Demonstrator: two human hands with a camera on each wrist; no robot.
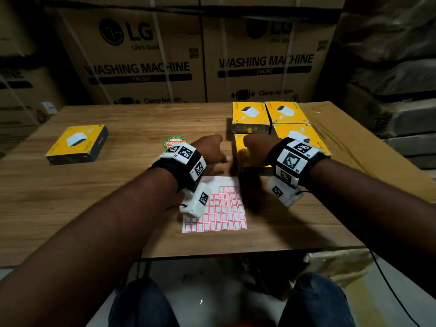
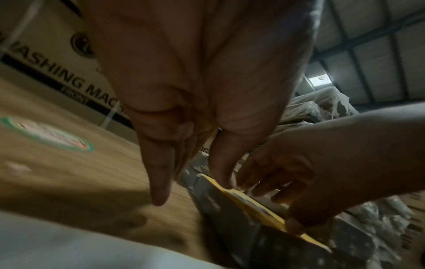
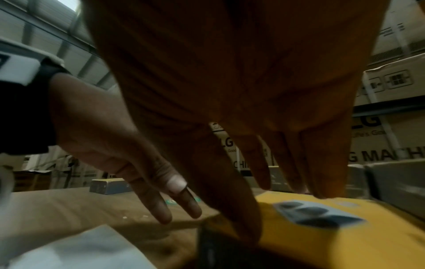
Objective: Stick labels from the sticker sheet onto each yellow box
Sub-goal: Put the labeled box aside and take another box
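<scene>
Yellow card box [image 1: 253,159] on the worktop [image 1: 118,185] looks light and stiff; our right hand [image 1: 258,147] presses flat on it. Our left hand [image 1: 210,149] pinches a flimsy label [image 3: 176,183], grip clenched on its edge.

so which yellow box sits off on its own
The yellow box on the left; the other yellow boxes cluster together at the right by both hands.
</scene>
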